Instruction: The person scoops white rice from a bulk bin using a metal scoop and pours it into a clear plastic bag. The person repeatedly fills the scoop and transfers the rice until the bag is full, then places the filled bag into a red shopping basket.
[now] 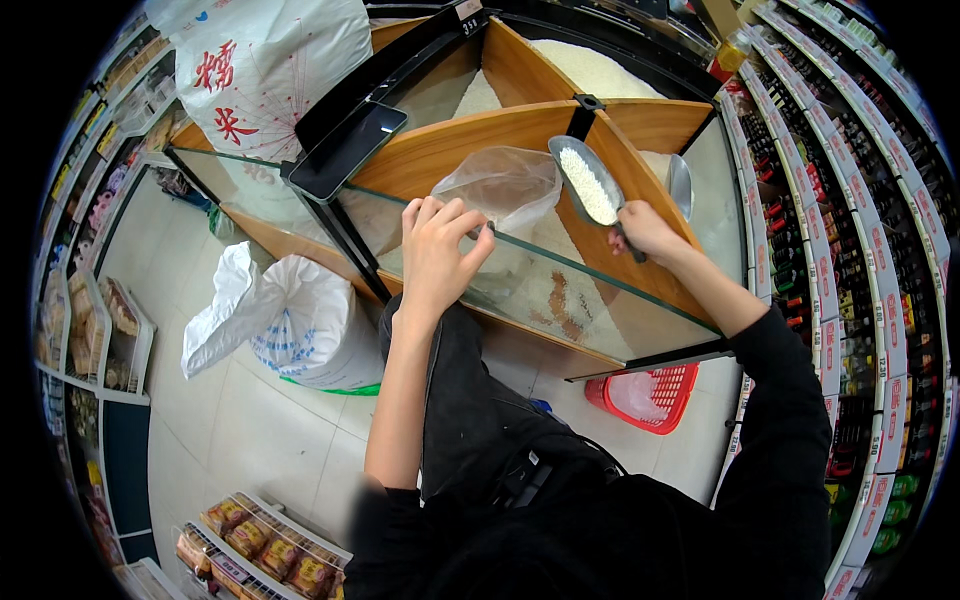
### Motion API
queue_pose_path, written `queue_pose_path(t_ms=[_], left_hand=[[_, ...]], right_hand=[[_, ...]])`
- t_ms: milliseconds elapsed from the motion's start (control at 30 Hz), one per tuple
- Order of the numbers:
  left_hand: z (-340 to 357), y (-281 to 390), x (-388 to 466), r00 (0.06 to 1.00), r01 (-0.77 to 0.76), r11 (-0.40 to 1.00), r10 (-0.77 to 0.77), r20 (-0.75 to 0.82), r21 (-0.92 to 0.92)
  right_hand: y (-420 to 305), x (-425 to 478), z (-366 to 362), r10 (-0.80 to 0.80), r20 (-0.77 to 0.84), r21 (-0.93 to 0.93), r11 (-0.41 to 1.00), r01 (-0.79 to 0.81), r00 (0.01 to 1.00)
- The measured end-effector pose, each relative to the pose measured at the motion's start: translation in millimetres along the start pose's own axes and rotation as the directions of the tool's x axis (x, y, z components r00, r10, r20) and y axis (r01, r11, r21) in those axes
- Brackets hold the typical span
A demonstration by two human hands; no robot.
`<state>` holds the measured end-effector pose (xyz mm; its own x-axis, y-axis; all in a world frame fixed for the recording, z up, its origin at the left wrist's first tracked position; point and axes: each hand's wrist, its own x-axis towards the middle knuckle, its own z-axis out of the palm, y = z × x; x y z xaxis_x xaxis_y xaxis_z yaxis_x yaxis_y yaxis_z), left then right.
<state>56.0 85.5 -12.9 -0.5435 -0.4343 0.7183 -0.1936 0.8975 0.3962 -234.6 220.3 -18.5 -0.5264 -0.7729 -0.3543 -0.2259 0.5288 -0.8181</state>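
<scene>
A metal scoop (583,178) heaped with white rice lies in the grip of my right hand (646,231), which holds its handle over a wood-and-glass grain bin (645,255). My left hand (442,247) is at the bin's glass front edge, with thumb and fingers around the near rim of a clear plastic bag (502,184). The bag's mouth gapes towards the scoop; the grip itself is partly hidden. Behind the glass lies pale grain with a reddish-brown patch (561,304). Another metal scoop (679,187) rests in the neighbouring compartment.
A phone (349,154) lies at the bin's left divider. A large white sack (262,67) stands behind it, and another sack (315,322) is on the floor. Beneath the bin's right corner sits a red basket (679,397). Bottle-filled shelves (817,262) line the right side; packaged bread (277,551) is at lower left.
</scene>
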Motion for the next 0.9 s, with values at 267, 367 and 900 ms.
queue_pose_path(t_ms=[267, 367, 900], left_hand=[[-5, 0, -3, 0.999, 0.024, 1.000, -0.024, 0.027, 0.015], [-4, 2, 0, 0.999, 0.019, 1.000, -0.019, 0.029, 0.008], [-1, -1, -1, 1.000, 0.003, 1.000, -0.003, -0.012, 0.003]], right_hand=[[-101, -33, -16, -0.188, 0.122, -0.510, 0.831, 0.224, 0.975], [-114, -18, -4, -0.452, 0.129, -0.779, 0.504, 0.372, 0.883], [-146, -46, 10, -0.814, 0.117, -0.966, 0.040, 0.255, 0.570]])
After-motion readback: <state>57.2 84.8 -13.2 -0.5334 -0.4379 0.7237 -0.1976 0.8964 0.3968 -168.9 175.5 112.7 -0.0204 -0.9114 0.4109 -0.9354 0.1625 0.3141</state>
